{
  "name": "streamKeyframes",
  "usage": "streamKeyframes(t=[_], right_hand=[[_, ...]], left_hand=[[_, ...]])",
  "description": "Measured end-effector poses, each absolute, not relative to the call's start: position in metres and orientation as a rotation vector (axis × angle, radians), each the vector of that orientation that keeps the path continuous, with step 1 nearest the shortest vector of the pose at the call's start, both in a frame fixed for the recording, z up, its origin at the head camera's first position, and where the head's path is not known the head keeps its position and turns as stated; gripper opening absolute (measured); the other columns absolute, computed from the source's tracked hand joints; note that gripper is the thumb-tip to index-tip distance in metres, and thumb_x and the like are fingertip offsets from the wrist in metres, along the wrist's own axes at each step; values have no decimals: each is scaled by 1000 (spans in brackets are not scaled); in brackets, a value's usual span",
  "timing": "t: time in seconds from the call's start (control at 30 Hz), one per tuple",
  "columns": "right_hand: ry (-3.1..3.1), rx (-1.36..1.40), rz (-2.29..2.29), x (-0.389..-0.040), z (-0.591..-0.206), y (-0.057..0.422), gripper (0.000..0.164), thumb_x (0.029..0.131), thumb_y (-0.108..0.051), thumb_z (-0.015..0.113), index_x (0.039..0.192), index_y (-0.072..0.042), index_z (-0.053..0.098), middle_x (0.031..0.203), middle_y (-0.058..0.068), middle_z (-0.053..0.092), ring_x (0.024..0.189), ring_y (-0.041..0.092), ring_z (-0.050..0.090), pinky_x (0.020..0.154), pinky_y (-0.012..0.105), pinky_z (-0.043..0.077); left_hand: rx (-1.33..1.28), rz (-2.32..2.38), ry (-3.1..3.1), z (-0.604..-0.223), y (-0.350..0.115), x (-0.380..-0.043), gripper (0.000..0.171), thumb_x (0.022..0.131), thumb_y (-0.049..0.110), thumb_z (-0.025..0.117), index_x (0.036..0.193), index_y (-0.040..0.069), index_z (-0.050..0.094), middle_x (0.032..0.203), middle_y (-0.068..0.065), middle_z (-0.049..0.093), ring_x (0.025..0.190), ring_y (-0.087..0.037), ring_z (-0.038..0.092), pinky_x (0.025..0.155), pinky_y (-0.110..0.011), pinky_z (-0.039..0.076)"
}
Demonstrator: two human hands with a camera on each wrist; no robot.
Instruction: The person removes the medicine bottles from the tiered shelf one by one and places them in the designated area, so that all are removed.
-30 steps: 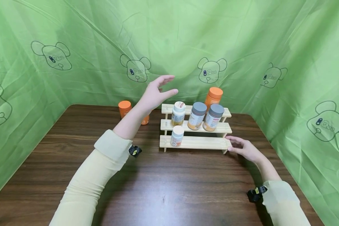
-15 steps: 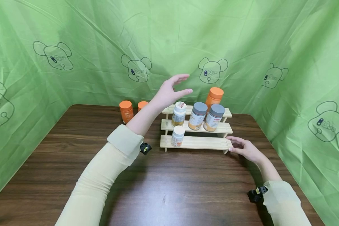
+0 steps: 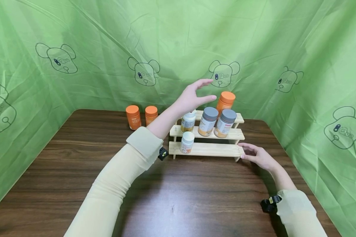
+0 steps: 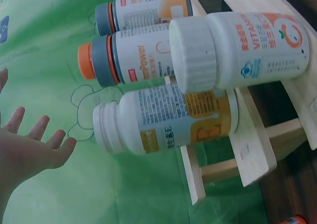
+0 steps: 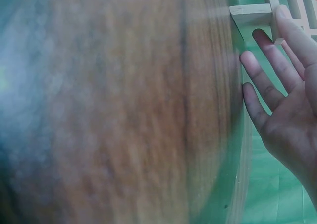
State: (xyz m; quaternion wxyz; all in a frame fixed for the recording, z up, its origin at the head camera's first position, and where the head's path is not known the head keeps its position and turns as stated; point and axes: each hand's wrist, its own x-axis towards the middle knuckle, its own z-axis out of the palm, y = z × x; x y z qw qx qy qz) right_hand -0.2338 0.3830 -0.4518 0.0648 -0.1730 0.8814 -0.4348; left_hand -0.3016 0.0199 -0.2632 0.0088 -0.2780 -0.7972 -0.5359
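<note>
The wooden stand point(image 3: 212, 149) sits right of centre in the head view: three narrow tiers of pale, bare wood. I'd judge it stiff but light, easily shoved, so an end of the lowest board seems a sensible hold. There the right hand point(image 3: 259, 158) has it, thumb along the front edge and forefinger behind, a narrow pinch.

On the middle tier stand a white bottle point(image 3: 188, 123) and two close-set grey-capped jars point(image 3: 207, 125); the small vitamin bottle point(image 3: 186, 144) is on the lowest tier, at its left end. They look like rigid, smooth plastic, probably light and somewhat slippery, unlikely to break, and best taken round the body below the cap. The tall orange bottle point(image 3: 224, 104) rises behind the jars, its base hidden; from here its cap and shoulders look easiest to reach.

The left hand point(image 3: 192, 96) hangs above the stand's upper part, thumb and fingers wide apart, holding nothing.

Left of centre, two more orange bottles point(image 3: 133, 119) stand on the dark table point(image 3: 172, 200).
</note>
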Motion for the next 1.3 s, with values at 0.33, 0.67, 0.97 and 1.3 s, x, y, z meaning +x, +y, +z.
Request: streamKeyframes(t=[0.33, 0.67, 0.97, 1.3], right_hand=[[2659, -538, -1316, -236, -452, 385, 53, 89, -14, 66, 137, -4, 46, 116, 21, 62, 100, 3, 59, 81, 15, 47], [2661, -541, -1309, -236, -452, 387, 52, 89, -13, 65, 137, -3, 46, 115, 22, 62, 100, 2, 59, 80, 15, 47], [2665, -505, -1300, -234, -449, 385, 53, 89, -16, 66, 137, -4, 47, 117, 22, 62, 100, 6, 60, 81, 15, 47], [2658, -505, -1306, -234, -449, 385, 53, 89, -15, 66, 137, -4, 47, 116, 21, 62, 100, 7, 60, 80, 15, 47]], left_hand=[[-912, -1745, -2503, -264, 42, -309, 63, 84, 39, 70, 140, 31, 43, 143, 13, 42, 137, -12, 30, 111, -39, 29], [-969, -1705, -2503, -271, 65, -322, 62, 84, 40, 70, 139, 29, 43, 145, 15, 39, 137, -8, 30, 112, -36, 27], [-922, -1720, -2552, -281, 73, -332, 65, 85, 41, 69, 142, 29, 40, 149, 13, 33, 139, -11, 27, 113, -39, 27], [-895, -1683, -2608, -290, 82, -346, 64, 86, 39, 68, 143, 25, 40, 148, 10, 36, 139, -11, 28, 114, -36, 26]])
